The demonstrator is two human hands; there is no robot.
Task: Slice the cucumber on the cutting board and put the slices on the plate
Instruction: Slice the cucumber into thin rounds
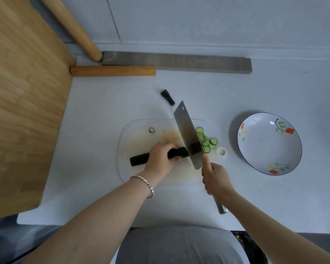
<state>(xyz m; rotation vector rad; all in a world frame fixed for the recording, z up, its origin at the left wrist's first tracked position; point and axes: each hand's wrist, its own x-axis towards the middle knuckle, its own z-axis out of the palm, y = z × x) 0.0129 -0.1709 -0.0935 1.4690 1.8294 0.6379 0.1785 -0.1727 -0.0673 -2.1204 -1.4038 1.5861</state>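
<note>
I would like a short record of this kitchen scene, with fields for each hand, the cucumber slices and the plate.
left hand: grips the cucumber on the cutting board
right hand: grips the cleaver by its handle, blade at the cucumber's cut end
slices: piled on the board, right of the blade; one stray slice left of it
end piece: on the counter beyond the board
plate: right of the board, no slices on it

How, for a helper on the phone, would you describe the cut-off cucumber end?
Find the translucent plastic cutting board on the pale counter. Beyond its far edge, near the steel cleaver's tip, lies a dark green tapered cucumber stub. Unlike the thin round slices, it's a solid chunk.
</note>
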